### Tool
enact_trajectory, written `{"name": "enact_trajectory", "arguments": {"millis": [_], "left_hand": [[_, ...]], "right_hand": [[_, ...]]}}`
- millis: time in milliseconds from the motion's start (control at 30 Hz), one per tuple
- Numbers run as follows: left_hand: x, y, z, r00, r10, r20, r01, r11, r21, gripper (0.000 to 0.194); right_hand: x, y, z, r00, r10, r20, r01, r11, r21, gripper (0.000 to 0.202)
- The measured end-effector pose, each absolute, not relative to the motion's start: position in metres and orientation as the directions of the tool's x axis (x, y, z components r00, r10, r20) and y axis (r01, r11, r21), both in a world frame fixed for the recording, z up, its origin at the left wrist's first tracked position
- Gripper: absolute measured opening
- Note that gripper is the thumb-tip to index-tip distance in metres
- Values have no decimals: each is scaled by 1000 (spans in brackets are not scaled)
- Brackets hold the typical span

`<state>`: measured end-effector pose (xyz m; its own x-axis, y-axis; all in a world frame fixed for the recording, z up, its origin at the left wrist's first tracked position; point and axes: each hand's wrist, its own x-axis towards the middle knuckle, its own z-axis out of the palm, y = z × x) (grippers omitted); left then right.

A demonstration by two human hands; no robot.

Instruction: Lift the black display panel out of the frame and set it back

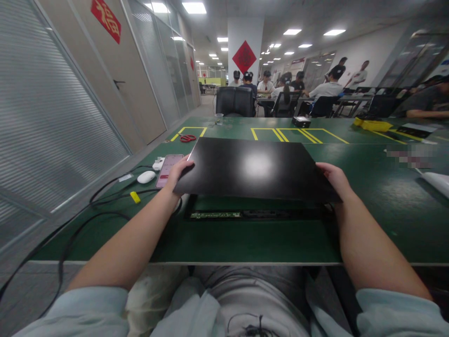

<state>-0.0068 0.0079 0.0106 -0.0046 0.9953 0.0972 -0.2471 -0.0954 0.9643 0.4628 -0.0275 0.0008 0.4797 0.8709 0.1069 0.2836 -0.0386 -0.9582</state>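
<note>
A thin, glossy black display panel (245, 173) is held flat, a little above the green table, with a ceiling light reflected in it. My left hand (178, 172) is closed on its left edge, thumb on top. On the right edge, my right hand (335, 180) grips with the fingers underneath, mostly hidden. Below the panel's near side shows a dark frame with a green circuit board strip (214, 215); the panel hides the rest of it. A smartphone (169, 164) with a lit screen lies right beside my left hand.
Black cables (101, 199), a white rounded case (146, 177) and a yellow piece (135, 197) lie at the left. Farther back are red-handled scissors (187, 138), a clear cup (219, 119), a black box (301, 121) and a yellow tray (372, 125). People sit at tables beyond.
</note>
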Motion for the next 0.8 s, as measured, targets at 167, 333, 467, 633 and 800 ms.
{"name": "enact_trajectory", "arguments": {"millis": [167,333,467,633,800], "left_hand": [[-5,5,14,21,995,99,-293,-89,952,72],[-2,7,15,-13,997,73,-332,-73,941,68],[1,13,7,-61,998,-20,-294,1,956,46],[0,21,-11,-115,991,66,-87,-76,993,36],[-2,23,-23,-65,978,199,167,-186,968,40]], "right_hand": [[447,-45,20,342,932,-116,-186,-54,-981,19],[439,-52,23,237,958,-161,-196,-116,-974,26],[446,-47,23,302,946,-117,-157,-72,-985,21],[456,-45,27,473,879,-63,-221,49,-974,17],[450,-40,25,601,799,-11,-354,254,-900,22]]}}
